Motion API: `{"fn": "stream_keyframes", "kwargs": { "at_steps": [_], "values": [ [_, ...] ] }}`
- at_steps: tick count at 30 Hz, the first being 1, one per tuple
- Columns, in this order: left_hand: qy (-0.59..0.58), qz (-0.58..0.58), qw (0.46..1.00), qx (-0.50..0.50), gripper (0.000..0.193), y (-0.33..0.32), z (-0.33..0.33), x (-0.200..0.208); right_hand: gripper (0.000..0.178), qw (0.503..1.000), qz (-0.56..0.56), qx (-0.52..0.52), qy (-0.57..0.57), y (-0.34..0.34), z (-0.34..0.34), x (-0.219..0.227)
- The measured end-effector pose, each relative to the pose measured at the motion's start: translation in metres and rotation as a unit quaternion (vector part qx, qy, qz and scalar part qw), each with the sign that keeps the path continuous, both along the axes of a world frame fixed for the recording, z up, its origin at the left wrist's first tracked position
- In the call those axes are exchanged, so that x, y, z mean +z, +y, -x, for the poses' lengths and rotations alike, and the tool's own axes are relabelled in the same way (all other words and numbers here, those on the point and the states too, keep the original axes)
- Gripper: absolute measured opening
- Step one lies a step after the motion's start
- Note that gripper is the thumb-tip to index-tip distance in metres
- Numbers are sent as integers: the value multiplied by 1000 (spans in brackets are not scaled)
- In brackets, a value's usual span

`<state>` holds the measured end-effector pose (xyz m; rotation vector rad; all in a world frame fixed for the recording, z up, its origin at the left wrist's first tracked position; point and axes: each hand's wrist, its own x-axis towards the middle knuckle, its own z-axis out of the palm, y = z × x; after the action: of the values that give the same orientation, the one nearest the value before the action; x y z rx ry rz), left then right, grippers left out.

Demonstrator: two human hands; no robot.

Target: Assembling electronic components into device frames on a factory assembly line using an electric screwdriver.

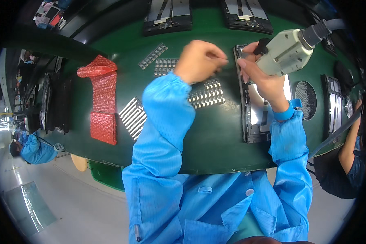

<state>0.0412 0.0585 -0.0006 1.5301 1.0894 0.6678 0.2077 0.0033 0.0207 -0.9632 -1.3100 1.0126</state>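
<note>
"Head view: left grip (203, 61)?"
"Fingers curled nearly together near the circuit boards (165, 67); contents cannot be told."
"Right grip (266, 79)?"
"At the opened device (258, 110) on the counter (215, 138); hold on the pale tool (288, 53) cannot be confirmed."

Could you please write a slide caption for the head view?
Left hand near circuit boards, right hand at a flat device, green table beneath.

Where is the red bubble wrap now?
In the head view, the red bubble wrap lies on the green table, just left of the white strips.
</note>
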Motion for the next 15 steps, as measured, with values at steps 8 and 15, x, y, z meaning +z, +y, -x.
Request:
{"fn": "stream_keyframes", "kwargs": {
  "at_steps": [8,15],
  "values": [
    [282,-133,950,4,42,-44,34,1,34,998,-51,-29,40,3,-16,8],
    [269,-151,950,42,28,-36,61,11,36,992,-47,-110,-48,-34,-109,28]
  ]
}}
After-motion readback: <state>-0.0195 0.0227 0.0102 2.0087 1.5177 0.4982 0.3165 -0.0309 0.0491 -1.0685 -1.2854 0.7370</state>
